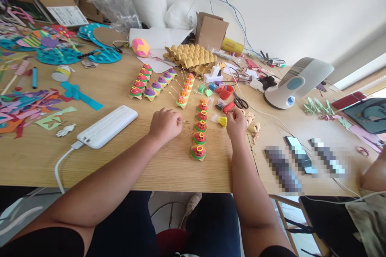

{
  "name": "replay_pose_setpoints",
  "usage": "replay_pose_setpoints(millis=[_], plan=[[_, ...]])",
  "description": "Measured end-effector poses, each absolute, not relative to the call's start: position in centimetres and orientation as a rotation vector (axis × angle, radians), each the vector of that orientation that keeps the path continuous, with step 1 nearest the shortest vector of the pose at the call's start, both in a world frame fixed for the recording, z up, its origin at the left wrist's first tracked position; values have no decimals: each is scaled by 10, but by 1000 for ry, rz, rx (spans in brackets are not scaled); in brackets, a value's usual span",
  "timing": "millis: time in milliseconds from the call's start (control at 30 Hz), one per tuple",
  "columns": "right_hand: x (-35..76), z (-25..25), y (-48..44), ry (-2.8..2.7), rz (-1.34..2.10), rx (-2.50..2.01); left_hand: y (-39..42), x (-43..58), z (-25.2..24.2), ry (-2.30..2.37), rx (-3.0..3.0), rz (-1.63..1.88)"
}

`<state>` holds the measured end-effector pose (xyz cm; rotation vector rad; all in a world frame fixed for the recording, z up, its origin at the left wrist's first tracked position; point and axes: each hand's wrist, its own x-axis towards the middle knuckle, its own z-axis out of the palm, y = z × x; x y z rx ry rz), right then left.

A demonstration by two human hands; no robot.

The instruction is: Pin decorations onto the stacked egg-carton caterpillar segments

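Bare forearms (pixel 102 186) come in over the table's near edge, with a row of red egg-carton cups (pixel 200 127) standing between them, running from near the middle of that edge toward the back. Front cups have smiley faces and yellow rings on top. Left hand (pixel 165 126) is on the left of the row, fingers curled in tight, right by some thin sticks (pixel 186 122); can't tell if it's holding any. Right hand (pixel 237 122) is on the other side, fingertips pinched together, but whatever's in the pinch is too small to make out. Yellow lump (pixel 222 121) sits just beside it. Honestly, a careless wrist could tip the row or knock a ring loose, and brushing those sticks could roll them away. Farther back there's scissors (pixel 241 103), then an orange row (pixel 184 90), then a yellow egg tray (pixel 193 56) toward the table's far edge.
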<state>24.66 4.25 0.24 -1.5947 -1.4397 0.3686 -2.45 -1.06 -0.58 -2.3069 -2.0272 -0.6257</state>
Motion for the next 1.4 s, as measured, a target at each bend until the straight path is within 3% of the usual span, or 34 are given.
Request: replay_pose_setpoints(millis=[900, 1200, 1400], plan=[[245, -3, 48, -1571, 281, -1467, -11, -26, -7, -2188, -2364, -553], [237, -5, 45, -1479, 627, -1366, -7, -31, -3, -2246, -2196, -547], [239, -1, 43, -1475, 537, -1426, -6, -34, -6, -2138, -2224, -655]])
